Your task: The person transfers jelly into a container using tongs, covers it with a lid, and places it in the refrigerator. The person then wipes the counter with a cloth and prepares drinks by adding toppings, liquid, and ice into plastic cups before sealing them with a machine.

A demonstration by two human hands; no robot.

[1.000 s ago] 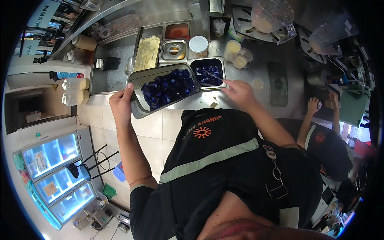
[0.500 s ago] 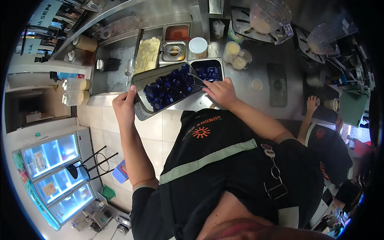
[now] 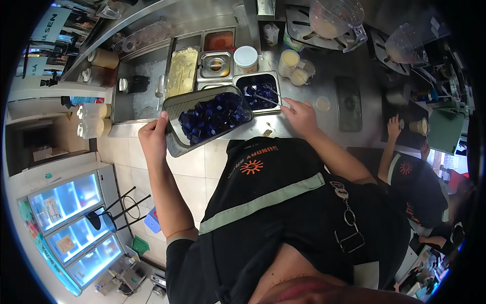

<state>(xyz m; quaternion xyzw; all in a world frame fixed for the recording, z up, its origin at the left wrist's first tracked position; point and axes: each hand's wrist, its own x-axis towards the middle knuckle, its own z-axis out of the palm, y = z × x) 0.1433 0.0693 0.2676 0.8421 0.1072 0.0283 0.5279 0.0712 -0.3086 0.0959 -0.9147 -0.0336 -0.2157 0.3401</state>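
The person's left hand [image 3: 153, 134] has its grip closed on the left end of a dark grey rectangular tray [image 3: 176, 110], tilted across the near edge of the stainless-steel surface [image 3: 324, 81]. Glossy dark-blue cubes [image 3: 212, 117] lie in the tray. The right hand [image 3: 302, 117] has its grip closed on slim silvery tongs [image 3: 268, 99], whose tips reach into a rectangular steel pan [image 3: 278, 85] of similar blue pieces, just right of the tray. A white-lidded round tub [image 3: 246, 57] stands on the pan's far side.

The black apron [image 3: 253, 202] bears an orange sun emblem and the word "SUNDAY", the rest of the line unclear. Far left, a pale teal sign [image 3: 50, 23] reads "À SEN", its start cut off. Lettering along the lit glass-door fridge [image 3: 76, 218], near left, cannot be read surely.
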